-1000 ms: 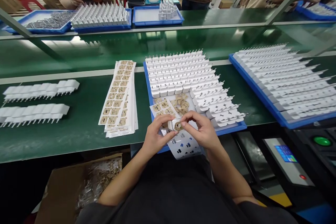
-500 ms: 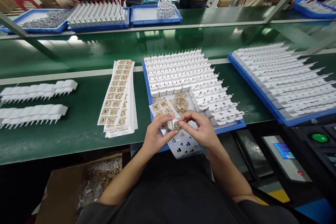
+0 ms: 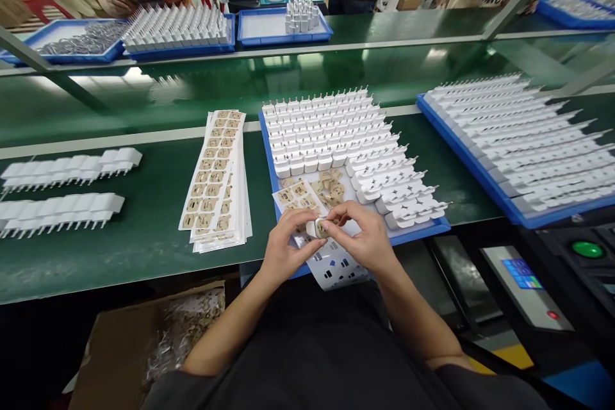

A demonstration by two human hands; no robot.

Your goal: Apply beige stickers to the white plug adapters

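My left hand (image 3: 287, 245) grips a small white power adapter (image 3: 314, 229) between thumb and fingers, its end face turned to the right. A tan sticker (image 3: 322, 228) with dark cut-outs lies against that face. The thumb and index finger of my right hand (image 3: 364, 236) are pinched at the sticker's right edge, partly covering it. Under my hands lies a sticker sheet (image 3: 296, 195), its bare backing (image 3: 339, 266) curling over the tray's front edge. Behind them, a blue tray (image 3: 269, 141) carries rows of white adapters (image 3: 327, 125), pins up, and loose tan scraps (image 3: 331, 187).
Left of the tray lies a stack of sticker sheets (image 3: 216, 173). Two rows of adapters (image 3: 62, 210) lie further left on the green bench (image 3: 144, 230). Another full tray (image 3: 504, 208) stands at right, near a control panel (image 3: 523, 285). Co-workers sit across the bench.
My right fingers have shifted slightly left over the sticker, which now sits closer against the adapter's face. Across the bench, the co-worker in orange has moved a hand toward the adapter tray.
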